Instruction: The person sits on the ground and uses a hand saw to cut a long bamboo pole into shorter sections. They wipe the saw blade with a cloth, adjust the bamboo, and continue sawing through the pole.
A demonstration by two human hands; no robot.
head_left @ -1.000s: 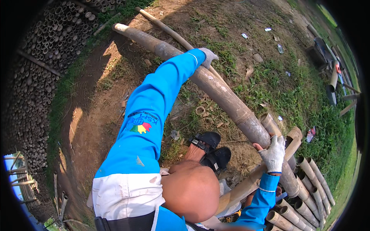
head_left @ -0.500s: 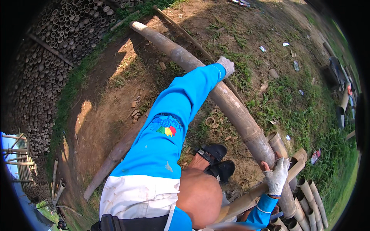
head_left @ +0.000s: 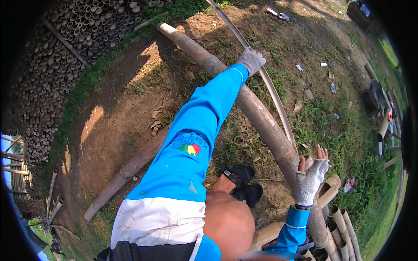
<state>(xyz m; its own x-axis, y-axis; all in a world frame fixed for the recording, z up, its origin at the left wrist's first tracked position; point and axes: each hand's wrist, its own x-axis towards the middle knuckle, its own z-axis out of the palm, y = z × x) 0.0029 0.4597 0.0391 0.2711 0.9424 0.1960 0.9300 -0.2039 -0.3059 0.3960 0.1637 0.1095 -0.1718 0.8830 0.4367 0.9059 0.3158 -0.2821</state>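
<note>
A long, thick brown bamboo pole (head_left: 261, 122) runs slantwise from the upper middle to the lower right, over dirt and grass. My left hand (head_left: 251, 61), in a grey glove at the end of a blue sleeve, is stretched far out and closed over the upper part of the pole. My right hand (head_left: 311, 176), in a grey fingerless glove, is flat against the pole's lower part with the fingers straight and apart. My bare knee (head_left: 228, 224) and black sandals (head_left: 241, 182) are below the pole.
A wall of stacked bamboo ends (head_left: 65, 43) fills the upper left. A thin bamboo strip (head_left: 272, 91) lies beside the pole. Another pole (head_left: 126, 169) lies on the dirt at left. Several cut bamboo pieces (head_left: 342, 226) are heaped at the lower right. Litter dots the grass.
The view has shifted, so the pole now sits lower in frame. My left hand is farther up along it. My right hand has loosened from a grip to straight fingers.
</note>
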